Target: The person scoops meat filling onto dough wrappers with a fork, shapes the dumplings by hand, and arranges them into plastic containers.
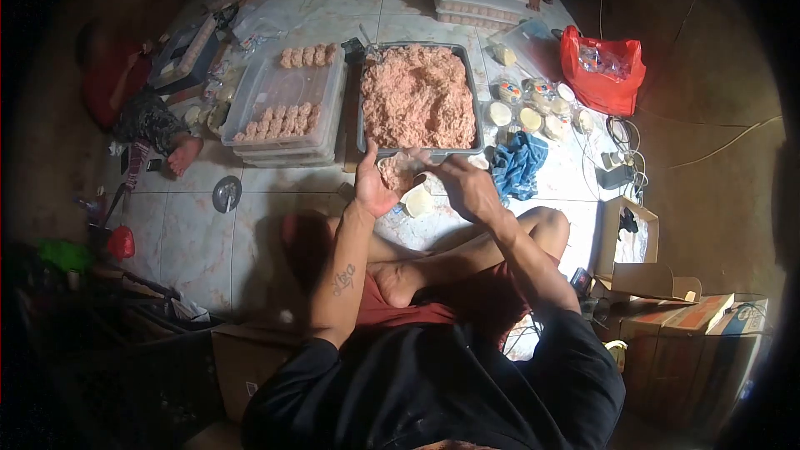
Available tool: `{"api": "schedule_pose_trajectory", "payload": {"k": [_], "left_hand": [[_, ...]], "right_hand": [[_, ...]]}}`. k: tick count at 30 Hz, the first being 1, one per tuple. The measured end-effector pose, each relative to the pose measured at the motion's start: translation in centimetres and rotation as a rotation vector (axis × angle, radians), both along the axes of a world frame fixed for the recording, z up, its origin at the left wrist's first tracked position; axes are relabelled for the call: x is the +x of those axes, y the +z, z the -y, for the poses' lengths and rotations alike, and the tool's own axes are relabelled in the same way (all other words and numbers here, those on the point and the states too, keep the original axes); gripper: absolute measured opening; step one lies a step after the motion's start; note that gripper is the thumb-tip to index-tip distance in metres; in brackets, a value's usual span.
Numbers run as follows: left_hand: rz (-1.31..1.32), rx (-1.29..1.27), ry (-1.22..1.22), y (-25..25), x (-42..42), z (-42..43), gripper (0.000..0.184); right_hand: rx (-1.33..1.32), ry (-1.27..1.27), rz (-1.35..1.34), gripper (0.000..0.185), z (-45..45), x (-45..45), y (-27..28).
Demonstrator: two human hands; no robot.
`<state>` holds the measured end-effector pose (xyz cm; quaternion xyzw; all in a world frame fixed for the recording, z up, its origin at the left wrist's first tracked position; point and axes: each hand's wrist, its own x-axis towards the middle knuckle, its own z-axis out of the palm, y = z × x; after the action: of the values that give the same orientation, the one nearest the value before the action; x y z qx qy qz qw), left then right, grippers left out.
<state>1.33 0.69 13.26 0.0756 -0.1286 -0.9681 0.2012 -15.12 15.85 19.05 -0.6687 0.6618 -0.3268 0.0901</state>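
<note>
At the near side of the tray (362, 121), a portion (392, 173) of pink mix (419, 87) is being cupped by the open fingers of the left hand (375, 187). The right hand (473, 190) is being held beside it, fingers curled; whether anything is being gripped cannot be told. Left of the tray, dumplings (279, 122) are being carried by a box (265, 87); right, a cloth (518, 165) is being supported by the floor (196, 237).

Beyond the deep tray (479, 104), a hand could pass over floor (400, 8) between the two far stacks. On its left, the container stack (279, 83) leaves only a narrow gap; on its right, wrapped rounds (529, 120) and a blue cloth (518, 168) crowd the way. Crossed legs (433, 271) block the near side.
</note>
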Motion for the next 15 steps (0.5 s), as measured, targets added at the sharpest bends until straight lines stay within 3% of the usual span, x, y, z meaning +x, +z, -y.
{"api": "schedule_pose_trajectory", "payload": {"k": [2, 4, 5, 6, 8, 9, 12, 14, 15], "left_hand": [[0.074, 0.11, 0.042, -0.3, 0.8, -0.1, 0.087], [0.012, 0.107, 0.031, -0.9, 1.7, 0.5, 0.089], [-0.11, 0.11, -0.06, -1.3, 1.9, 0.4, 0.093], [-0.104, 0.117, -0.064, -1.7, 2.0, 0.2, 0.093], [0.033, 0.184, -0.065, 1.1, 1.6, -0.8, 0.097], [0.089, 0.171, -0.019, 1.1, 1.6, -0.9, 0.1], [0.143, 0.201, 0.055, -0.5, 1.8, -1.3, 0.102], [-0.106, 0.146, -0.181, -1.0, 1.9, -1.4, 0.1], [0.03, 0.177, -0.111, -1.0, 1.9, -1.8, 0.097]], "right_hand": [[-0.04, 0.156, 0.081, 0.039, -0.4, -0.4, -0.1], [0.059, 0.039, -0.218, 0.039, -1.0, -0.5, 0.9], [0.023, 0.024, -0.138, 0.036, -0.7, -0.6, -0.1], [0.03, 0.02, -0.132, 0.036, -0.6, -0.8, -1.2], [0.008, 0.241, 0.128, 0.032, -0.2, -0.7, -1.2], [0.072, 0.101, 0.025, 0.03, -1.2, -0.1, -0.1], [-0.003, 0.009, 0.014, 0.03, -2.1, 1.7, 2.2], [-0.045, 0.076, 0.066, 0.027, -2.6, 0.9, -0.3], [-0.106, 0.131, 0.03, 0.025, -2.8, 0.2, -2.4]]}}
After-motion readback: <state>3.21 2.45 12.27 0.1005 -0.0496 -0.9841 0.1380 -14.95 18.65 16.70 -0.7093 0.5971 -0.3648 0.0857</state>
